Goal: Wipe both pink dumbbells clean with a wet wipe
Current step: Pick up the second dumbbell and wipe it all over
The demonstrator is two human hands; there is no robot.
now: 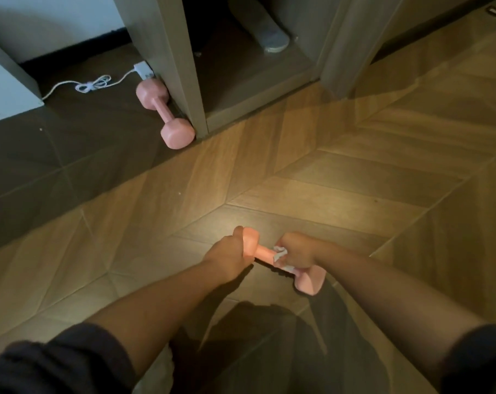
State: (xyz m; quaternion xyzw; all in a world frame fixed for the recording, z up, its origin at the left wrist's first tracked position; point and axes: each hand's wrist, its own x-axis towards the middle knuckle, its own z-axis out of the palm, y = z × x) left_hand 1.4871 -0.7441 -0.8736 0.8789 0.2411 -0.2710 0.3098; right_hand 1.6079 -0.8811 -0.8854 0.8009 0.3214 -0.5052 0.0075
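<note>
Above the wooden floor [326, 180], the left hand [226, 257] grips one dumbbell [262, 253] by its end. The right hand [296, 251] closes a wet wipe [279, 253] round its handle. Another dumbbell [164, 113] lies by the cabinet [184, 66].

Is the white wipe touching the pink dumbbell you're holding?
Touching. Head view shows the right hand holding the crumpled white wipe against the handle of the held pink dumbbell.
</note>
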